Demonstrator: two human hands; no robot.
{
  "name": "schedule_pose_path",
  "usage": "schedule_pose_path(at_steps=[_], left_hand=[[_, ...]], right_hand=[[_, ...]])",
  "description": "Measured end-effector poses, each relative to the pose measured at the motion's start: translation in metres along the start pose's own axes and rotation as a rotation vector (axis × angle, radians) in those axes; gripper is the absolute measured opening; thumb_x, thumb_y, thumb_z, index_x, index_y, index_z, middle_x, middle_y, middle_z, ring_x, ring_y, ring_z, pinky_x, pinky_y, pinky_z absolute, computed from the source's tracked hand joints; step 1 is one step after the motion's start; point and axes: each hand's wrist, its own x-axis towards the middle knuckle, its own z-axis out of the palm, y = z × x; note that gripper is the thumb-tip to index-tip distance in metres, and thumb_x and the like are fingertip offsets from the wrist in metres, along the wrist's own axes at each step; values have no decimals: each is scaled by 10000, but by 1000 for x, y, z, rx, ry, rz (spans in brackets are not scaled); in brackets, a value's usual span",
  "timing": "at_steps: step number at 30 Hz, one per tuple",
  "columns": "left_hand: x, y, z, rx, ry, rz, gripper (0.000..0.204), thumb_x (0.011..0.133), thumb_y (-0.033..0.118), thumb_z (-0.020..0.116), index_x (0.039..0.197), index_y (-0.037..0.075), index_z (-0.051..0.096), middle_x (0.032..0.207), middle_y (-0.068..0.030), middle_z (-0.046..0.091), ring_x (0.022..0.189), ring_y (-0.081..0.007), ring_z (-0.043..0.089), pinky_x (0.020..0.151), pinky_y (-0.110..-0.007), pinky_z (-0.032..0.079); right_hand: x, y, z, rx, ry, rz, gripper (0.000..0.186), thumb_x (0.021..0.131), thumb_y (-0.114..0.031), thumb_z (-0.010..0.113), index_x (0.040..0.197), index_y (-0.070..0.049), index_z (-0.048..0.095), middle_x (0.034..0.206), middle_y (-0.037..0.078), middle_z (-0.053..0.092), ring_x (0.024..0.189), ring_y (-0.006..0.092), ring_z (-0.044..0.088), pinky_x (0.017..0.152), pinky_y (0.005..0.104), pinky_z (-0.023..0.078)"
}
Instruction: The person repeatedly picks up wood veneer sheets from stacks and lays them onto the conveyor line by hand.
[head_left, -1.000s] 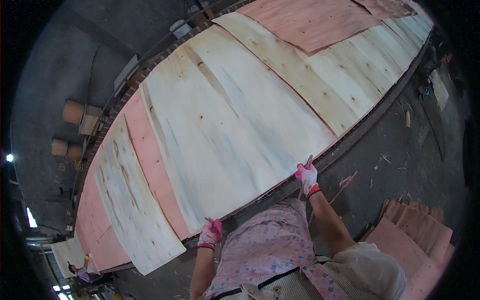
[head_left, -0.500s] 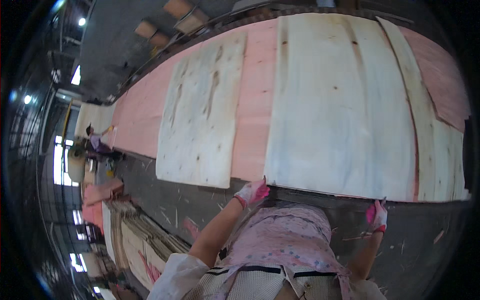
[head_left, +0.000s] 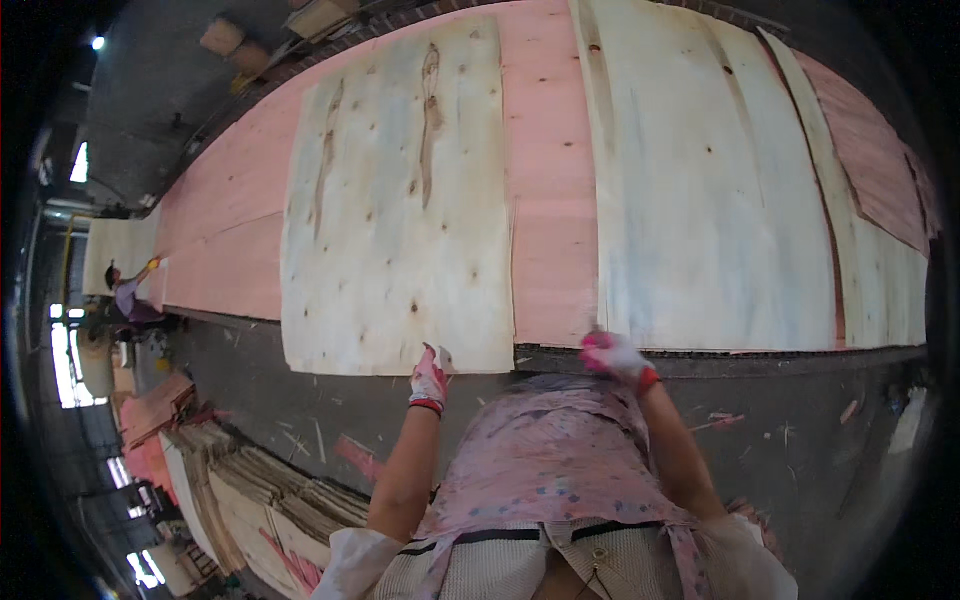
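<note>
Large pale wood veneer sheets lie over pink sheets on a long low stack. My left hand, in a white and pink glove, is at the near edge of the left veneer sheet. Its fingers are stretched toward that sheet, and no grip on it shows. By the near left corner of the wide right veneer sheet is my right hand, gloved alike. Motion smears its fingers, so any hold is hidden. A narrower veneer strip lies right of the wide sheet.
Another person reaches over the far left end of the stack. Piled veneer sheets stand on the floor at my lower left. Wood scraps litter the dark floor. A pink sheet lies at the far right.
My left hand has moved left from the gap between the sheets to the left sheet's edge. My right hand has moved left from the wide sheet's right part to its left corner.
</note>
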Motion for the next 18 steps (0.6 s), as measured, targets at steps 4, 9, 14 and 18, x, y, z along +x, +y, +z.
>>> schedule_pose_path(at_steps=[4,9,14,18], left_hand=[[8,26,-10,250,-239,-160,374,852,469,556,818,97,536,630,1,549,491,-133,465,436,-246,400],[85,62,-73,293,-444,-323,606,854,584,461,973,-4,552,763,-82,613,576,-197,572,480,-282,492],[91,84,-95,379,-527,-240,591,890,561,399,988,1,563,755,-77,631,573,-188,588,447,-281,476],[116,88,-130,319,-644,-375,546,886,558,411,987,46,571,755,-76,635,553,-183,588,452,-285,487]], right_hand=[[63,57,51,-232,-21,5,247,814,-145,630,1022,-43,542,831,-6,566,719,83,531,597,232,440],[81,68,119,-139,13,146,435,768,-290,659,1052,17,538,767,36,600,597,129,551,548,284,456],[60,9,161,-577,229,185,359,729,-359,657,902,-49,602,747,102,625,613,177,599,585,324,490],[50,-26,180,-1098,352,99,425,661,-454,604,838,-69,643,800,126,659,743,289,639,717,392,494]])
